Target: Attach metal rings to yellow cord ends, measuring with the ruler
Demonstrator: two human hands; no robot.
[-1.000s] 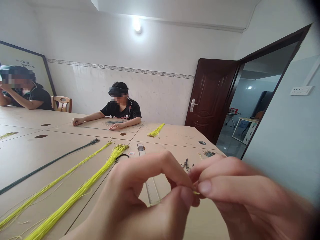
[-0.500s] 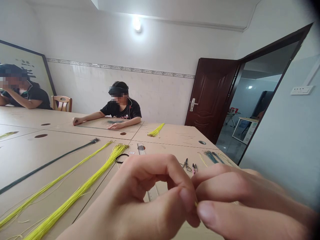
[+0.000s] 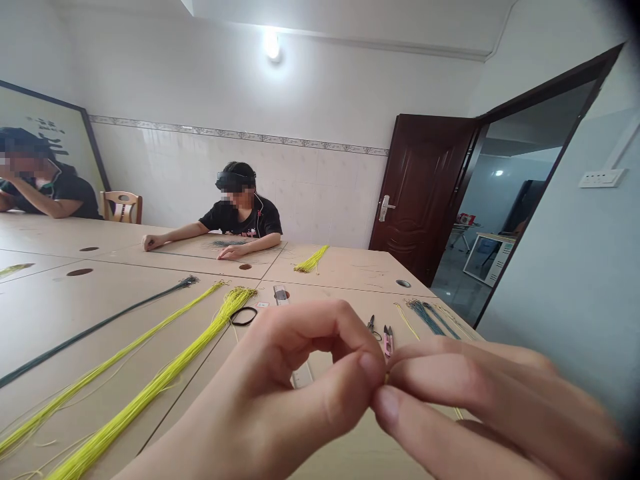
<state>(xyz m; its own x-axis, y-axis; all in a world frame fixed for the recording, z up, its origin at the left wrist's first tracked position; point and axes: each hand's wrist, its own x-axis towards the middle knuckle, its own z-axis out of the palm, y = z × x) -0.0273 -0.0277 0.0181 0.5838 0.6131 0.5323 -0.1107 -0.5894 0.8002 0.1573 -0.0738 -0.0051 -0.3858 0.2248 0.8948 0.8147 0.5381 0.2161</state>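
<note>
Two bare hands meet tip to tip above the desk (image 3: pixel 350 293), the left hand (image 3: pixel 285 393) coming in from about 8 o'clock and the right hand (image 3: pixel 480 400) from about 4. The left thumb and forefinger are bent into a ring and closed at the tips; the right thumb and forefinger are pinched just as tight against them. Right where they meet I can make out a sliver of yellow strand (image 3: pixel 387 378), and both sets of fingers seem to have hold of it.

That is the relation that matters here: the strand lies at the very centre, neither hand nearer than the other, the left on its 9 o'clock side, the right on its 3. Too little of it shows for me to tell which way its long axis runs. Another bit of yellow cord (image 3: pixel 457 413) peeks out under the right hand, around 4 o'clock; I cannot tell whether it is the same piece.

Reckoning from those fingertips, pink snips (image 3: pixel 389 341) lie at 12 o'clock, with dark scissors (image 3: pixel 371 323) just beside them towards 11. A clear ruler (image 3: pixel 281 295) reaches out to 10 from behind the left hand, and past it lies the thick yellow bundle (image 3: pixel 200 341), slanting down towards 8.
</note>
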